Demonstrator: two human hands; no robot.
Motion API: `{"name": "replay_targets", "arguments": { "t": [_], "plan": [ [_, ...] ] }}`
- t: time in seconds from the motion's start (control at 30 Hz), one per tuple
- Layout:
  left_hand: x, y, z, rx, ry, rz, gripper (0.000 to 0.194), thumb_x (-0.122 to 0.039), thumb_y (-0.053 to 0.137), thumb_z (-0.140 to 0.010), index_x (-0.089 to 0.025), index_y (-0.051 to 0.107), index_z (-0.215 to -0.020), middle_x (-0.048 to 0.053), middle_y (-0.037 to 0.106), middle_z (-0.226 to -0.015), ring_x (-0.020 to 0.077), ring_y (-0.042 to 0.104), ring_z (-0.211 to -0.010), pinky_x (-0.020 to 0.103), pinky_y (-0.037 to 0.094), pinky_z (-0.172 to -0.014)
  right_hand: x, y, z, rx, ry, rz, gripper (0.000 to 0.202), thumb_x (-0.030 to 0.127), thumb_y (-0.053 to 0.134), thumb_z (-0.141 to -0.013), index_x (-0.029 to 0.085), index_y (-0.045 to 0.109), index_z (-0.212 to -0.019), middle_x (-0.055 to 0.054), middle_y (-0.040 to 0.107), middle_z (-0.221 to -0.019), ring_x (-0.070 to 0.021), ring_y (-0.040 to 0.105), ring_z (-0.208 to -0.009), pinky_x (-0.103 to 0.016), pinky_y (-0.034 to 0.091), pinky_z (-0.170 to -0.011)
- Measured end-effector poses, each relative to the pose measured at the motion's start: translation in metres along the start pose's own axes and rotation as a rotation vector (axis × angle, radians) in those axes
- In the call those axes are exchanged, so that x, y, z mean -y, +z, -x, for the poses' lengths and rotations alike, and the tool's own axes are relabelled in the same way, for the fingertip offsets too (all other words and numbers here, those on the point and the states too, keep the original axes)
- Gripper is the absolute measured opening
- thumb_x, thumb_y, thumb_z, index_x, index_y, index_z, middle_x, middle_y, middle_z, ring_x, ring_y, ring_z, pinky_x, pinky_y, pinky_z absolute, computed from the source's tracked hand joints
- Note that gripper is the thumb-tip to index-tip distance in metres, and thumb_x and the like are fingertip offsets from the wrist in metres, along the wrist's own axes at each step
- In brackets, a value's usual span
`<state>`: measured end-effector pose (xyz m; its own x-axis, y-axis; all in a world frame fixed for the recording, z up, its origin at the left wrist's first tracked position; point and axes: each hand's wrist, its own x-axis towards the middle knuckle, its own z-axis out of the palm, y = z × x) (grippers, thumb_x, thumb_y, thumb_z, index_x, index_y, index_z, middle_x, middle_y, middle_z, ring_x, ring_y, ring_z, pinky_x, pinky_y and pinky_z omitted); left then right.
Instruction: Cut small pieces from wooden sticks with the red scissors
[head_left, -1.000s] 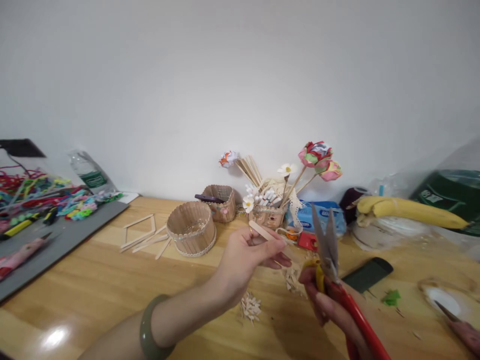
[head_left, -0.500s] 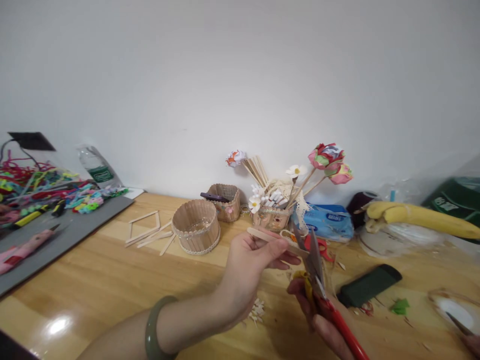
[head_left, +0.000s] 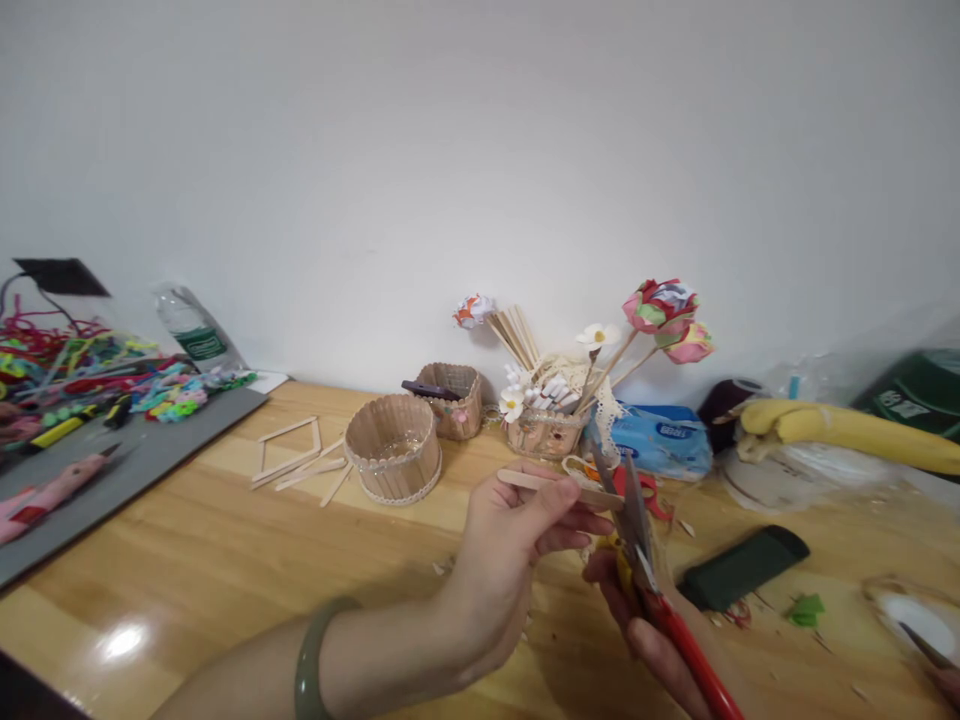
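Note:
Between the thumb and fingers of my left hand (head_left: 517, 540) is a flat wooden craft stick (head_left: 525, 480), held roughly level and pointing right. My right hand (head_left: 645, 630) grips red-handled scissors (head_left: 637, 530) with their blades parted and pointing up. The stick's right end reaches the blades; whether it lies fully between them is hard to tell. Beyond my left hand stands a round wooden-stick basket (head_left: 394, 450) with braided trim. Left of it, several craft sticks (head_left: 300, 465) lie on the table, some set out as an angular outline.
At the back are a smaller basket (head_left: 456, 415) and a decorated holder (head_left: 547, 432) with paper flowers. A blue wipes pack (head_left: 660, 440), bananas (head_left: 847, 430) and a dark green case (head_left: 746, 567) lie right. A grey board (head_left: 150, 470) with pipe cleaners and a bottle (head_left: 191, 330) are left.
Both hands have shifted slightly right and down in view, with the stick and scissors. The pile of small chips under my left wrist is now mostly hidden.

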<state>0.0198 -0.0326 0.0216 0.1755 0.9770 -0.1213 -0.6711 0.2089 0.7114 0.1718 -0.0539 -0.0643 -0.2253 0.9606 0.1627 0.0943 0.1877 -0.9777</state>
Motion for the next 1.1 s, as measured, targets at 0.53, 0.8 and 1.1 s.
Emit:
{"name": "replay_targets", "arguments": {
  "t": [0.53,0.8,1.1],
  "plan": [
    [0.001,0.000,0.000,-0.040,-0.005,-0.009,0.016,-0.021,0.071,-0.071,-0.011,0.059,-0.066,0.002,0.068,-0.065,0.0092,0.065,-0.060,0.016,0.048,-0.058,0.017,-0.007,0.000,0.006,0.136,0.107,0.034,0.056,0.060,-0.075,0.024,0.060,-0.087,-0.002,0.058,-0.074,-0.0196,0.053,-0.059,-0.030,0.044,-0.051],
    [-0.004,0.000,-0.004,-0.049,0.052,-0.127,0.016,-0.021,0.072,-0.068,-0.011,0.060,-0.062,0.002,0.067,-0.061,0.0103,0.064,-0.057,0.020,0.050,-0.061,0.023,-0.007,-0.004,0.004,0.071,0.193,0.049,0.072,0.050,-0.071,0.023,0.051,-0.066,0.001,0.047,-0.060,-0.0169,0.042,-0.054,-0.028,0.035,-0.049],
    [-0.009,-0.002,-0.009,-0.081,0.114,-0.246,0.016,-0.023,0.073,-0.065,-0.012,0.063,-0.060,0.002,0.066,-0.055,0.0119,0.064,-0.054,0.022,0.051,-0.058,0.019,-0.008,-0.004,0.012,0.067,0.230,0.053,0.075,0.046,-0.071,0.023,0.049,-0.067,0.001,0.046,-0.057,-0.0158,0.041,-0.051,-0.028,0.033,-0.047]
  ]
}}
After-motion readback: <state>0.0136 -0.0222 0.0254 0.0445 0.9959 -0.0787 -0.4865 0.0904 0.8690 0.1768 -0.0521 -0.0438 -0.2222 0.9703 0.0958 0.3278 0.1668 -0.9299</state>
